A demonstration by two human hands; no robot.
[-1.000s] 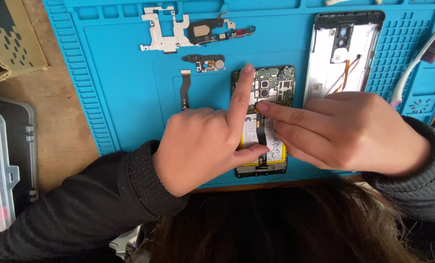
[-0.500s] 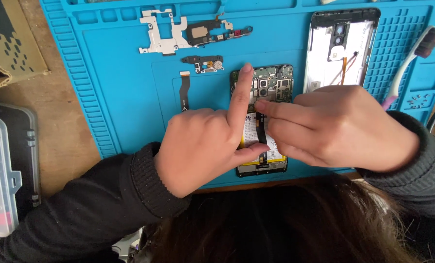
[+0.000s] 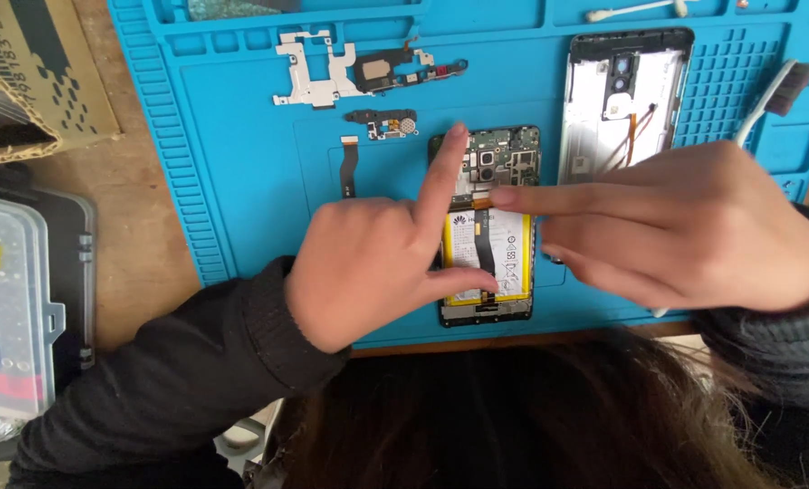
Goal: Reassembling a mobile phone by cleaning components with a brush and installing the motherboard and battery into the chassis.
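Opened phone [image 3: 488, 226] lying on blue mat [image 3: 241, 172], battery showing. Left hand [image 3: 377, 267] spread, index finger along phone's left edge, thumb pressing lower battery, gripping nothing. Right hand [image 3: 694, 226] with index fingertip on flat cable at phone's middle, fingers apart. Back cover [image 3: 622, 100] just beside, brush [image 3: 766, 104] near.

A blue work mat [image 3: 241, 136] covers a wooden tabletop [image 3: 142, 226] in daylight.
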